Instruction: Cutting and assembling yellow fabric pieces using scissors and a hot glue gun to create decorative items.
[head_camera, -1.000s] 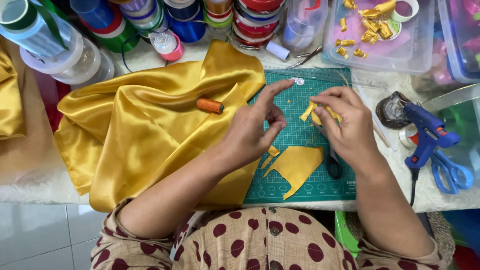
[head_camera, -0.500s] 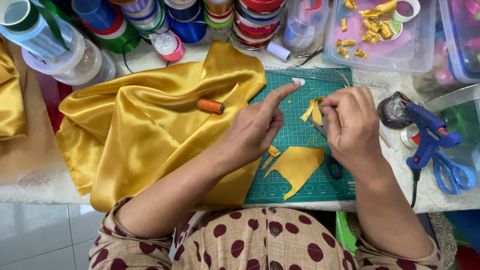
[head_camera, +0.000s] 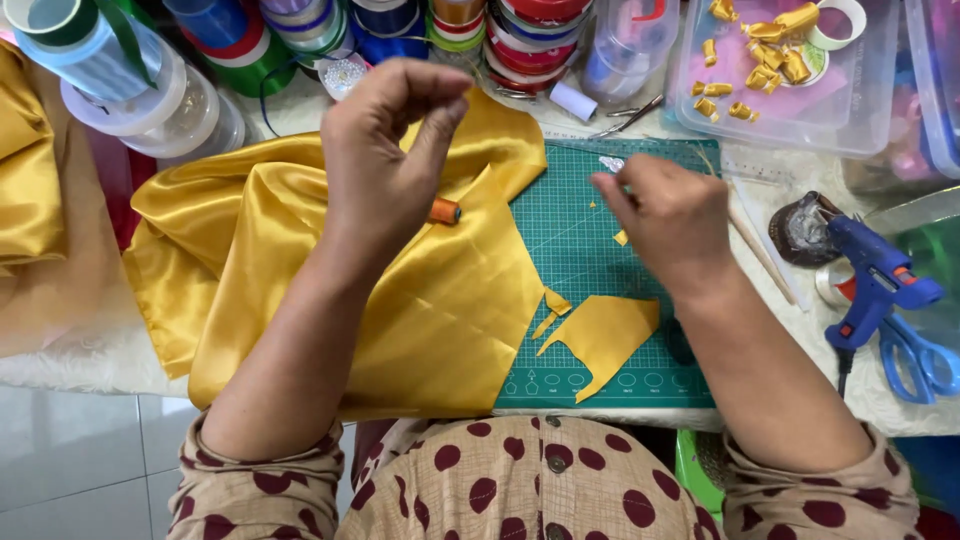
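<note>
Head view: left hand (head_camera: 385, 150) raised, fingertips pinched, contents too fine to tell; right hand (head_camera: 665, 220) closed over mat (head_camera: 580, 250). Gold satin (head_camera: 330, 270) looks limp, slippery; best pinched at edges.

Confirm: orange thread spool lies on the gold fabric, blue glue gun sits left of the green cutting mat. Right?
Not quite. In the head view the blue glue gun sits right of the green cutting mat, not left. The orange thread spool does lie on the gold fabric.

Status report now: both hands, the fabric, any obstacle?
Left hand raised, fingertips pinched. Right hand pinching low over green cutting mat. Shiny gold satin fabric spread flat, orange thread spool on it.
</note>
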